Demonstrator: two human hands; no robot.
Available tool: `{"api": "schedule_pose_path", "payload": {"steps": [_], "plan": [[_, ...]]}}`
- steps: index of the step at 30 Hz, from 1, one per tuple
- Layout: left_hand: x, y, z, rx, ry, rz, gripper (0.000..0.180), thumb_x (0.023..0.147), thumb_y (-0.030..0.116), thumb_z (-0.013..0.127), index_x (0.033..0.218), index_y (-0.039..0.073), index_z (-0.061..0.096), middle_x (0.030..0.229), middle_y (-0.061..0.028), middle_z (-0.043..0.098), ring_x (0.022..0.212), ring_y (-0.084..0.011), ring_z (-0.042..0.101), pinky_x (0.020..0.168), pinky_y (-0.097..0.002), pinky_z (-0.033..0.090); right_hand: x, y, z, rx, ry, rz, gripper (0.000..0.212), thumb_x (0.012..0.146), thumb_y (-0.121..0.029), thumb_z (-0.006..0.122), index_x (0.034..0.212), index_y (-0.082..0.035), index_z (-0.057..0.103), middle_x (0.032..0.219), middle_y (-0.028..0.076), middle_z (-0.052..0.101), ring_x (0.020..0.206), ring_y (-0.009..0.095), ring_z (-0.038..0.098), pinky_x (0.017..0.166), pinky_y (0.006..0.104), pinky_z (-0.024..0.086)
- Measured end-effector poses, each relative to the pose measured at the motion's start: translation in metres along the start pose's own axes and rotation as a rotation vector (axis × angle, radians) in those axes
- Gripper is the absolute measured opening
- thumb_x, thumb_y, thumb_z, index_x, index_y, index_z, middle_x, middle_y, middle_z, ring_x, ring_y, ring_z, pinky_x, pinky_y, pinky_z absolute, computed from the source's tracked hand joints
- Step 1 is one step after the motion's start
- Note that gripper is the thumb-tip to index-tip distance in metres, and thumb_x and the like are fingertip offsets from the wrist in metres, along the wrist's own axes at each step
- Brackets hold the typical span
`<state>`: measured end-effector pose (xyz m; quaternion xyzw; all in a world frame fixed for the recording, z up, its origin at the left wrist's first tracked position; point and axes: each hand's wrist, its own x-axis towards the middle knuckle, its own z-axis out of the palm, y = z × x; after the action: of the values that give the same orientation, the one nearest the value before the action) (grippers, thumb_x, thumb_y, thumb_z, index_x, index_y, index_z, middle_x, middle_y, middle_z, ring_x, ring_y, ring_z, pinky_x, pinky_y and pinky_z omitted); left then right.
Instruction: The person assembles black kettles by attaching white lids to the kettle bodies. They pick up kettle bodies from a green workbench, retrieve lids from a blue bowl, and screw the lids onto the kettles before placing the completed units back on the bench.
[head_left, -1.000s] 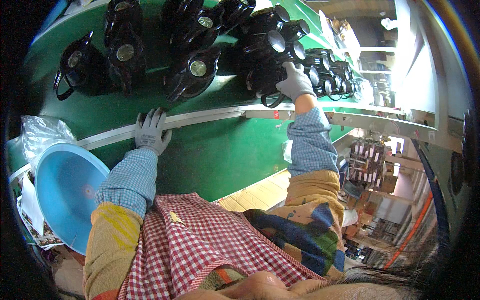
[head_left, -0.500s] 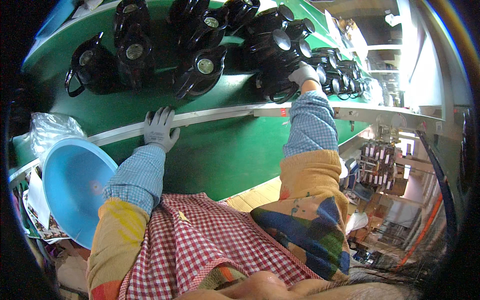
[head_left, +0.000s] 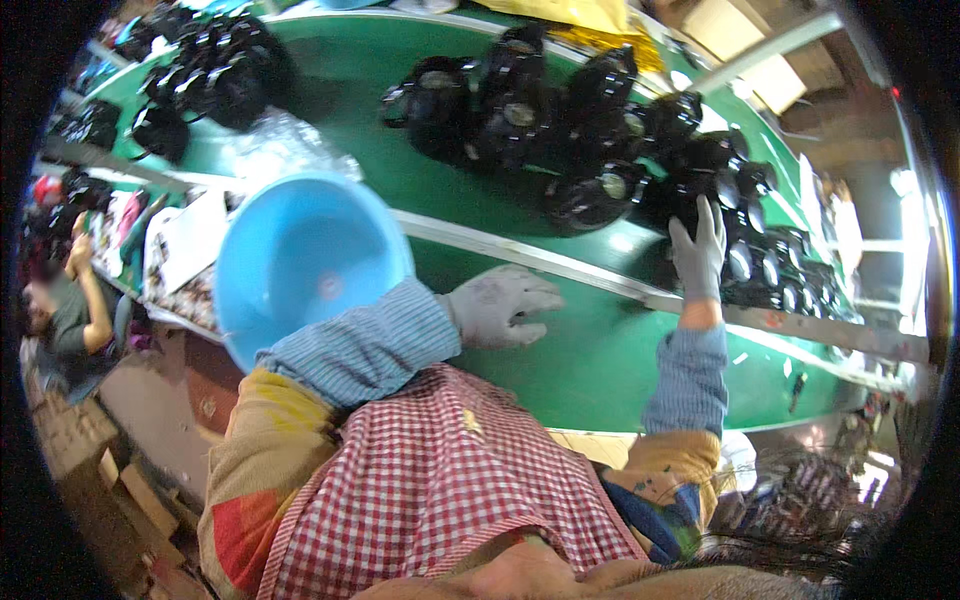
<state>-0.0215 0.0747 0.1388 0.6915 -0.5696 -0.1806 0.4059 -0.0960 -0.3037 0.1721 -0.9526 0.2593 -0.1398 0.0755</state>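
My left hand (head_left: 500, 305), in a thin grey glove, hovers on the near side of the white rail (head_left: 480, 240). Its fingers reach out loosely with the thumb apart, and it holds nothing. To its left is a large light blue basin (head_left: 240, 300). My right hand (head_left: 700, 250), gloved alike, is raised at the right with its fingers spread beside a crowded group of glossy black jugs (head_left: 740, 185). Whether its fingertips touch a jug I cannot tell. Nearest between the hands lies a black jug (head_left: 597, 195) with a pale round disc on top.
More black jugs (head_left: 515, 120) stand on the green surface (head_left: 340, 70) beyond the rail. Clear plastic wrapping (head_left: 285, 150) lies behind the basin, with another jug group (head_left: 225, 75) at far left. A person (head_left: 75, 320) is at the left edge. Yellow material (head_left: 570, 15) lies at the back.
The view has swung left, so the basin and jugs appear farther right. My right hand has come off a jug and spread its fingers. My left hand has left the rail and turned rightward.
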Motion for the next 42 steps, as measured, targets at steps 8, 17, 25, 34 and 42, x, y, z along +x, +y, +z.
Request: {"api": "schedule_pose_path", "payload": {"steps": [8, 17, 25, 34, 42], "plan": [[-0.32, -0.063, -0.167, 0.904, 0.7, -0.893, 0.065, 0.083, 0.02, 0.079, 0.14, 0.004, 0.054, 0.141, -0.0215, 0.055, 0.128, -0.0374, 0.054, 0.108, -0.0458, 0.045, -0.168, -0.041, -0.021, 0.681, -0.488, 0.177, 0.062, 0.093, -0.021, 0.068, 0.148, -0.003, 0.048, 0.154, 0.017, 0.046, 0.145, 0.03, 0.04, 0.12, 0.0401, 0.031], [-0.496, -0.156, -0.137, -0.933, 1.01, -1.207, 0.059, 0.093, 0.007, 0.069, 0.145, -0.003, 0.045, 0.143, -0.0185, 0.054, 0.13, -0.0335, 0.054, 0.109, -0.0483, 0.046, -0.315, -0.148, -0.027, 0.656, -0.556, -0.03, 0.066, 0.093, -0.043, 0.064, 0.143, -0.003, 0.051, 0.145, 0.023, 0.053, 0.133, 0.04, 0.05, 0.114, 0.0453, 0.038], [-0.329, -0.123, -0.196, -0.798, 0.636, -0.914, 0.056, 0.092, 0.005, 0.069, 0.143, -0.003, 0.048, 0.14, -0.0171, 0.058, 0.127, -0.0326, 0.056, 0.108, -0.0492, 0.045, -0.416, -0.197, -0.047, 0.968, -0.537, 0.324, 0.09, 0.092, -0.055, 0.063, 0.155, 0.001, 0.031, 0.155, 0.028, 0.039, 0.142, 0.04, 0.041, 0.118, 0.0446, 0.033], [-0.099, 0.028, -0.087, -0.656, 0.205, -0.333, 0.058, 0.088, 0.008, 0.071, 0.141, -0.001, 0.051, 0.135, -0.0142, 0.059, 0.115, -0.0286, 0.058, 0.099, -0.0432, 0.048, -0.496, -0.142, -0.066, 1.865, 0.154, 0.618, 0.064, 0.09, -0.023, 0.078, 0.142, -0.001, 0.049, 0.132, 0.01, 0.062, 0.115, 0.019, 0.058, 0.102, 0.0392, 0.048], [0.064, 0.276, 0.116, -0.748, -0.329, 0.008, 0.05, 0.09, 0.002, 0.068, 0.137, -0.002, 0.053, 0.127, -0.0094, 0.062, 0.112, -0.0217, 0.06, 0.096, -0.0373, 0.048, -0.663, -0.013, -0.206, 0.917, 1.024, 0.906, 0.066, 0.085, -0.027, 0.082, 0.135, 0.001, 0.049, 0.121, 0.015, 0.063, 0.108, 0.025, 0.062, 0.085, 0.0412, 0.056]]}}
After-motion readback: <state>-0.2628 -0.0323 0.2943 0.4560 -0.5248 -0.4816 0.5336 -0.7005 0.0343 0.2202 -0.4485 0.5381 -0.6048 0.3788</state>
